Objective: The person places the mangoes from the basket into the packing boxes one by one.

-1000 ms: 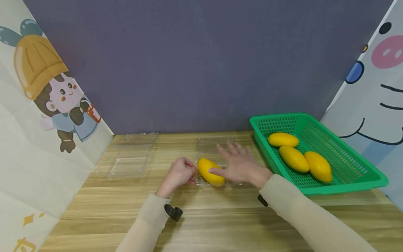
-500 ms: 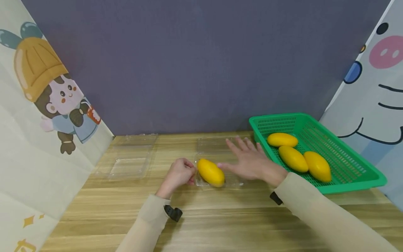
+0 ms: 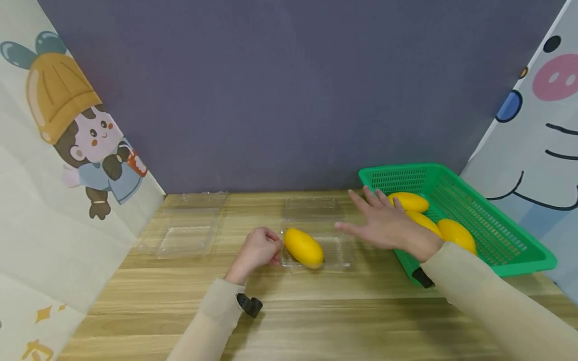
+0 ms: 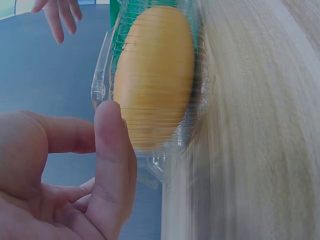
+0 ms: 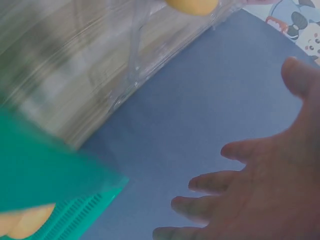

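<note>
A yellow mango lies tilted in the left part of a clear plastic clamshell box, whose lid is folded back toward the wall. My left hand pinches the box's left edge between thumb and finger. The left wrist view shows the mango through the ribbed clear wall, with the fingertips at that wall. My right hand is held with spread fingers over the left rim of the green basket, holding nothing. Mangoes lie in the basket, partly hidden by this hand.
Another clear plastic box stands open at the left on the wooden table. A dark wall panel closes off the back, and printed panels flank both sides.
My right hand has moved from the mango in the box rightward to the basket's left rim, fingers spread. The left hand and that mango have stayed in place.
</note>
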`<act>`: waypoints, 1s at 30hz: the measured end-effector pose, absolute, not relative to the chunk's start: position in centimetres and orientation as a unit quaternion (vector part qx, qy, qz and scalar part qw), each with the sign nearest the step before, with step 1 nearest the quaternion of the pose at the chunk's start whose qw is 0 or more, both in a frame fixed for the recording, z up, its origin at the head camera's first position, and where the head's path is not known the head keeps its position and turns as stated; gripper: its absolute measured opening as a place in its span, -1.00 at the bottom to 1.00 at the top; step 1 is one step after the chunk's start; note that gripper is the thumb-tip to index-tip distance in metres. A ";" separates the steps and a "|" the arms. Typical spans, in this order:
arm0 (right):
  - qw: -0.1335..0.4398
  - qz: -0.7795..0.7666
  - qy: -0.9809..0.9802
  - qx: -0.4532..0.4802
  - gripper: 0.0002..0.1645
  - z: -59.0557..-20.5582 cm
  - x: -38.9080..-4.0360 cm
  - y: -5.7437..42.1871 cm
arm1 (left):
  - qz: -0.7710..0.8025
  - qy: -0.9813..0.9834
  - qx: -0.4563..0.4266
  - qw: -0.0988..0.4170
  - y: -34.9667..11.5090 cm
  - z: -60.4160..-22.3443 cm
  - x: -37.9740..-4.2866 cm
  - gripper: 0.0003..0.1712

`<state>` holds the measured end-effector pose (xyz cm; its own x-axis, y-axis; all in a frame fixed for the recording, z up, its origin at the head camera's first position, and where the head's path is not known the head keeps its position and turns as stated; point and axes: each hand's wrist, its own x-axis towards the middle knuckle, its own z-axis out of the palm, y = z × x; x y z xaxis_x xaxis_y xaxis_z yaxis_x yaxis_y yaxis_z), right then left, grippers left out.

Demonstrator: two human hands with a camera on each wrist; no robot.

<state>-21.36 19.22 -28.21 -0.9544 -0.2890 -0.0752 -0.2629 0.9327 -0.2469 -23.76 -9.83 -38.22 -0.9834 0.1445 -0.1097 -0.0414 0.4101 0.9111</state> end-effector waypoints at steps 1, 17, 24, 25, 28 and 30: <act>0.054 -0.118 0.982 -0.139 0.26 -28.1 -21.4 19.5 | 0.543 0.835 0.032 0.086 -9.8 -38.3 -23.8 -0.84; 0.049 -0.108 0.987 -0.111 0.27 -26.8 -23.8 22.7 | 0.541 0.836 0.026 0.088 -9.8 -38.1 -23.7 -0.84; 0.064 -0.128 0.985 -0.094 0.26 -26.5 -25.4 24.3 | 0.543 0.835 0.025 0.086 -9.8 -38.2 -23.7 -0.84; 0.067 -0.133 0.985 -0.092 0.25 -26.5 -25.6 24.5 | 0.543 0.835 0.026 0.086 -9.9 -38.2 -23.7 -0.84; 0.076 -0.151 0.982 -0.085 0.23 -26.5 -26.2 25.2 | 0.545 0.834 0.029 0.085 -9.8 -38.3 -23.7 -0.84; 0.078 -0.158 0.981 -0.081 0.23 -26.5 -26.6 25.7 | 0.545 0.834 0.032 0.084 -9.8 -38.2 -23.7 -0.84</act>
<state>-26.63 25.66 -26.51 -0.9748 -0.1828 -0.1277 -0.1335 0.9372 -0.3221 -23.66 -9.82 -38.23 -0.9839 0.1445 -0.1048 -0.0381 0.4035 0.9142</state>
